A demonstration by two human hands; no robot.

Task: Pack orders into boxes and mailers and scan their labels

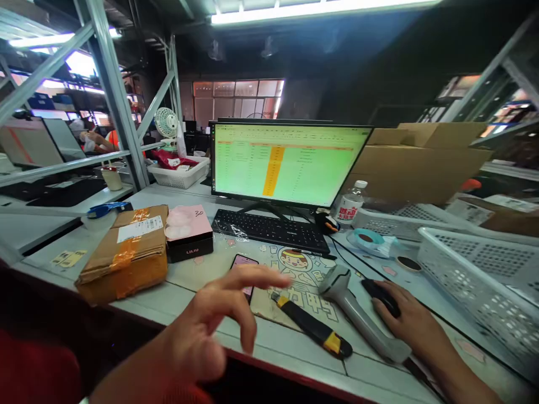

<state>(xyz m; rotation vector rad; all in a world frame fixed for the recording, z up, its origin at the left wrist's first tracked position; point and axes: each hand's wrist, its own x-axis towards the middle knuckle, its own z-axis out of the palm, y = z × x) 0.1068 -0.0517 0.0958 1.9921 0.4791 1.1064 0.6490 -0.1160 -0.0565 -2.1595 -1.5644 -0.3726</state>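
My right hand (pixel 406 314) rests over a black computer mouse (pixel 381 297) at the right of the desk. In the air above the desk's front edge, my left hand (pixel 210 320) is empty, its fingers apart and partly bent. Behind it a phone (pixel 244 261) lies partly hidden. A black and yellow utility knife (pixel 311 325) and a grey barcode scanner (pixel 362 320) lie between my two hands. Further back stand a black keyboard (pixel 269 227) and a monitor (pixel 286 163) showing a spreadsheet with an orange column.
To the left sit a taped cardboard box (pixel 130 252) and a pink and black box (pixel 189 233). White plastic baskets (pixel 475 280) line the right side, near a bottle (pixel 350 205) and a tape roll (pixel 368 238). A person's arm (pixel 99 140) shows at far left.
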